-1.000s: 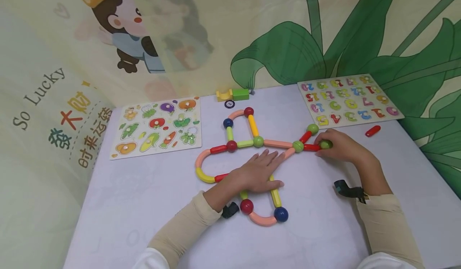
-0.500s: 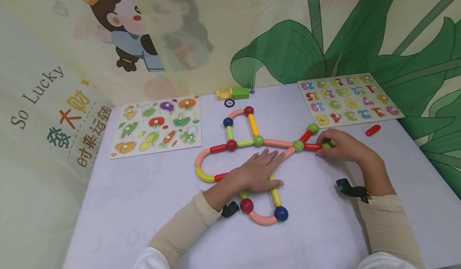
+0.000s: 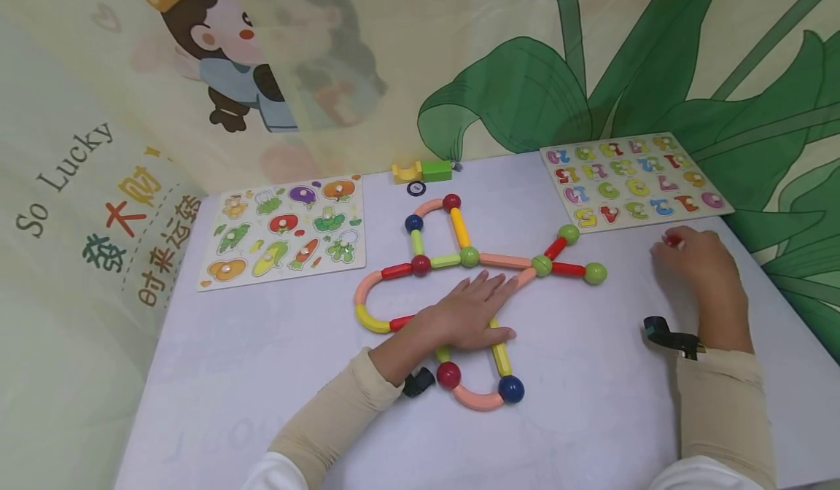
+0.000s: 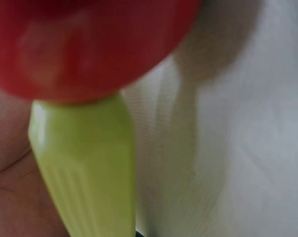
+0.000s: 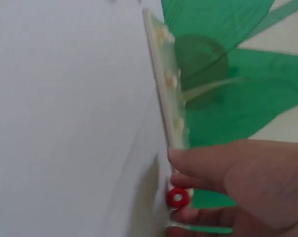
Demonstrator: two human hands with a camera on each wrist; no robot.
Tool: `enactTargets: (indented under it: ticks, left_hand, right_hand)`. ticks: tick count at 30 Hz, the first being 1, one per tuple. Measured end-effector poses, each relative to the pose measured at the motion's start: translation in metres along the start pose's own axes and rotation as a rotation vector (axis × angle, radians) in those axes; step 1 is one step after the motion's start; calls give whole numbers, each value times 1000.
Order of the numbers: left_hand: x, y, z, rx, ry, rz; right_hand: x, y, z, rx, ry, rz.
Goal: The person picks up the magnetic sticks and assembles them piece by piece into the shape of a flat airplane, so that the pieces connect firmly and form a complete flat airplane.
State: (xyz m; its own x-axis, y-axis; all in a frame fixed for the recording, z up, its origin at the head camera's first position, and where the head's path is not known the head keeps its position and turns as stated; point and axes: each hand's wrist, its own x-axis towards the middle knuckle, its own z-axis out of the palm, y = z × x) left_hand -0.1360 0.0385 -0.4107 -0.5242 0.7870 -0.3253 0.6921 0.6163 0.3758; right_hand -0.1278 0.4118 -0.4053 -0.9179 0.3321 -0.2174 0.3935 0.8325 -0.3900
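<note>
My left hand (image 3: 467, 315) lies flat with straight fingers over the middle of a figure built from magnetic rods and balls, hiding part of it. At its right end, a green ball (image 3: 542, 265) joins two red rods tipped by green balls, one of them the outer ball (image 3: 595, 273). Right of the figure, my right hand (image 3: 710, 271) holds a short red magnetic rod (image 3: 672, 240) in its fingers; the rod's round end (image 5: 178, 197) shows in the right wrist view. A red ball (image 4: 89, 49) and a yellow-green rod (image 4: 89, 168) fill the left wrist view closely.
A vegetable puzzle board (image 3: 282, 231) lies at the back left. The number puzzle board (image 3: 636, 181) is at the back right, near my right hand. Yellow and green toy pieces (image 3: 423, 172) sit by the printed backdrop (image 3: 499, 111), with a small black ring (image 3: 416, 189) before them.
My right hand has let go of the outer green ball, moved right, and picked up the loose red rod from the table. The left hand stays in place.
</note>
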Motion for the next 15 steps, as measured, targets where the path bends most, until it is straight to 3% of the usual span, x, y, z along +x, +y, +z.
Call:
enactTargets:
  ticks: [3, 6, 10, 15]
  left_hand:
    - [1, 0, 0, 3, 0, -1]
    - [1, 0, 1, 8, -1, 1]
    - [1, 0, 0, 6, -4, -1]
    - [1, 0, 0, 5, -5, -3]
  right_hand:
    - [2, 14, 0, -20, -48, 14]
    - [3, 15, 1, -47, -18, -12]
    - [3, 0, 3, -42, -46, -24]
    - [7, -28, 15, 81, -166, -87]
